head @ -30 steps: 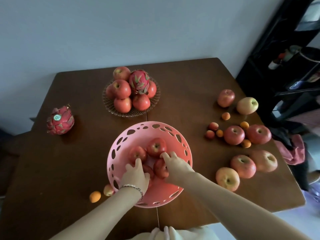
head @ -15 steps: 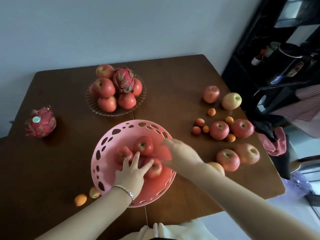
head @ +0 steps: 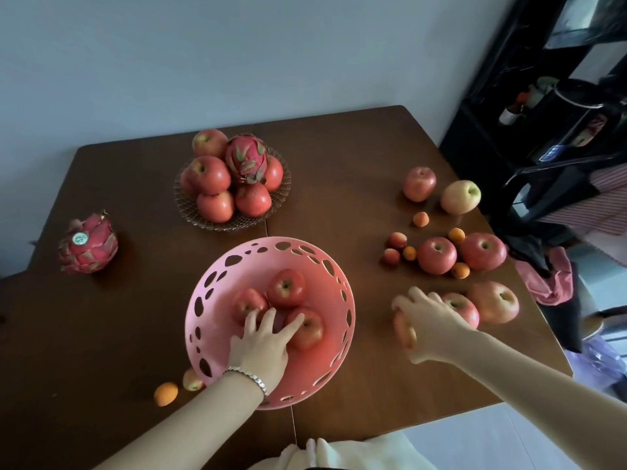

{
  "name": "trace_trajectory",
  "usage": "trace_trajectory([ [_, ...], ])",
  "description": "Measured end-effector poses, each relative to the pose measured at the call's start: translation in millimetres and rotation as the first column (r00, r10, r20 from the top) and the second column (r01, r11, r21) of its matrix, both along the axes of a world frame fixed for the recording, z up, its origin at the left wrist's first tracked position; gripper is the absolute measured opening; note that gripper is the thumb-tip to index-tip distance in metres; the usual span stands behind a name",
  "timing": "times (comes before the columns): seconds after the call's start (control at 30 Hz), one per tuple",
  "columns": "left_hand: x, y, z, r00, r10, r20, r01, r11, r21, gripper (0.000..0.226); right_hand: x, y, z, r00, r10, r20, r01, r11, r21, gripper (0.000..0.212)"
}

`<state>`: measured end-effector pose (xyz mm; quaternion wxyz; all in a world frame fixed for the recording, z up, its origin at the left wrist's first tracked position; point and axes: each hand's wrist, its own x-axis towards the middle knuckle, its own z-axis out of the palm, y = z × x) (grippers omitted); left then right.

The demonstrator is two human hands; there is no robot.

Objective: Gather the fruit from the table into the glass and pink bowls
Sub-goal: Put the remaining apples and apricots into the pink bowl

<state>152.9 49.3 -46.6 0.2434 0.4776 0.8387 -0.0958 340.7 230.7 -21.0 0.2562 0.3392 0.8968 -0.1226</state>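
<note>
Pink perforated plastic bowl near centre is holding three red apples under the spread left hand, patterned glass bowl beyond it is sitting full, right hand is closing over a table apple, roughly a dozen-plus loose fruit remaining, mostly right.

The scene is dimly and softly lit, faint shadows are cast leftward by the fruit on the dark worktop, straight edges are bowed by wide-angle distortion, and slight motion blur is seen on the right hand.
</note>
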Motion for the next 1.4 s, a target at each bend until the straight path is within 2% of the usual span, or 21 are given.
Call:
trace_trajectory([
  [0.03, 0, 0, -1, 1.0, 0.006, 0.003, -0.006, 1.0, -0.002, 0.057, -7, 0, 13, 0.988, -0.078, -0.13, 0.076, 0.997, -0.023, 0.081],
  [0.1, 1, 1, -1, 1.0, 0.019, 0.01, -0.019, 1.0, 0.003, 0.057, -27, -2, 41, 0.907, -0.177, -0.381, 0.152, 0.984, -0.096, 0.081],
  [0.17, 2, 1, -1, 0.999, 0.026, 0.019, -0.026, 1.0, 0.013, 0.058, -50, -6, 59, 0.826, -0.184, -0.532, 0.099, 0.978, -0.184, 0.077],
  [0.2, 2, 0, -1, 0.999, 0.027, 0.022, -0.028, 0.999, 0.017, 0.058, -61, -10, 61, 0.815, -0.157, -0.557, 0.042, 0.976, -0.213, 0.076],
  [0.27, 0, -2, -1, 1.0, 0.024, 0.017, -0.024, 0.999, 0.032, 0.057, -82, -21, 53, 0.861, -0.026, -0.508, -0.09, 0.975, -0.202, 0.075],
  [0.33, -1, -3, 0, 1.0, 0.009, 0.01, -0.009, 0.999, 0.051, 0.055, -97, -29, 34, 0.918, 0.137, -0.372, -0.196, 0.972, -0.126, 0.073],
  [0.4, -2, -4, 0, 1.0, -0.003, 0.008, 0.003, 0.999, 0.05, 0.054, -106, -33, 19, 0.925, 0.281, -0.257, -0.302, 0.952, -0.045, 0.075],
  [0.47, -3, -3, 2, 1.0, 0.011, 0.028, -0.012, 0.999, 0.037, 0.053, -109, -33, 10, 0.927, 0.308, -0.213, -0.317, 0.948, -0.008, 0.071],
  [0.53, -3, 2, 7, 0.997, 0.061, 0.048, -0.064, 0.996, 0.065, 0.05, -109, -35, 2, 0.938, 0.265, -0.222, -0.27, 0.963, 0.01, 0.064],
  [0.63, -5, 17, 17, 0.995, 0.089, 0.05, -0.099, 0.958, 0.268, 0.048, -104, -36, -5, 0.929, 0.255, -0.266, -0.259, 0.966, 0.023, 0.069],
  [0.7, -5, 32, 24, 0.969, 0.14, 0.203, -0.207, 0.911, 0.357, 0.049, -98, -31, 1, 0.926, 0.221, -0.307, -0.251, 0.966, -0.062, 0.081],
  [0.77, -4, 46, 26, 0.913, 0.198, 0.356, -0.317, 0.894, 0.317, 0.05, -87, -15, 14, 0.903, 0.107, -0.416, -0.194, 0.965, -0.174, 0.079],
  [0.8, -3, 53, 24, 0.904, 0.211, 0.373, -0.328, 0.9, 0.286, 0.05, -80, -1, 20, 0.872, 0.05, -0.486, -0.159, 0.97, -0.186, 0.074],
  [0.87, -5, 58, 21, 0.898, 0.244, 0.365, -0.347, 0.904, 0.251, 0.051, -65, 30, 24, 0.807, -0.046, -0.589, -0.016, 0.995, -0.1, 0.06],
  [0.9, -6, 60, 19, 0.887, 0.269, 0.376, -0.376, 0.892, 0.249, 0.049, -57, 49, 22, 0.799, -0.108, -0.592, 0.099, 0.994, -0.049, 0.057],
  [0.93, -7, 62, 18, 0.872, 0.294, 0.391, -0.409, 0.877, 0.253, 0.047, -50, 67, 19, 0.817, -0.179, -0.548, 0.21, 0.978, -0.006, 0.057],
  [1.0, -9, 64, 17, 0.843, 0.331, 0.423, -0.46, 0.853, 0.248, 0.039, -38, 94, 9, 0.892, -0.302, -0.337, 0.34, 0.939, 0.057, 0.067],
  [1.07, -11, 66, 17, 0.807, 0.351, 0.474, -0.496, 0.839, 0.223, 0.037, -32, 109, -4, 0.948, -0.297, -0.114, 0.31, 0.943, 0.117, 0.08],
  [1.13, -11, 67, 17, 0.78, 0.359, 0.513, -0.518, 0.83, 0.206, 0.04, -29, 115, -16, 0.963, -0.269, 0.006, 0.265, 0.953, 0.145, 0.083],
  [1.27, -12, 69, 15, 0.771, 0.334, 0.542, -0.504, 0.84, 0.2, 0.049, -24, 116, -29, 0.942, -0.336, 0.012, 0.33, 0.93, 0.159, 0.069],
  [1.4, -13, 74, 14, 0.794, 0.287, 0.536, -0.465, 0.854, 0.232, 0.061, -13, 111, -24, 0.933, -0.346, -0.101, 0.359, 0.917, 0.174, 0.075],
])
